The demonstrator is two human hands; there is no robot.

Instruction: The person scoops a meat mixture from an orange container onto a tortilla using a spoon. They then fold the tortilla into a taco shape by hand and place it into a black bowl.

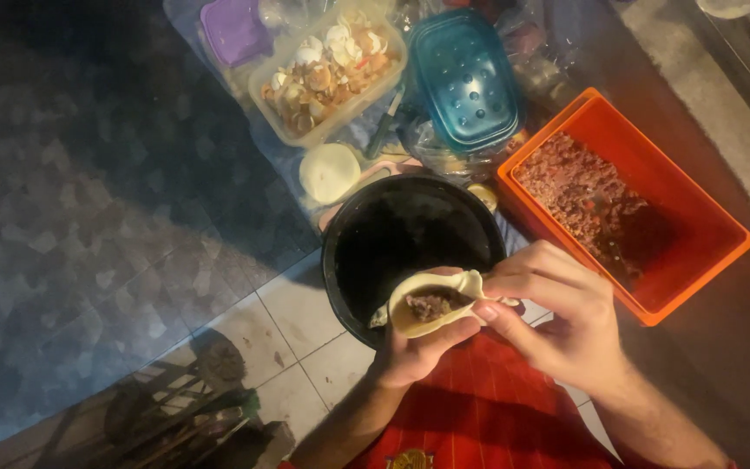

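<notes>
Fingers [490,310] pinching soft floury dumpling wrapper [418,326], minced filling [430,305] inside.

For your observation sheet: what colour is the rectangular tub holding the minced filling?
Orange: the tub sits right of the black bowl, seen best in the head view.

Dim, soft, dark edges; warm cast

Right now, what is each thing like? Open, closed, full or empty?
Dumpling wrapper: half folded, meat filling showing.
Left hand: cupping the wrapper.
Right hand: pinching the wrapper's edge.
Black bowl: looks empty.
Orange tub: open, partly filled with minced meat.
Teal container: lid on.
Clear tray: open, full of scraps.
</notes>
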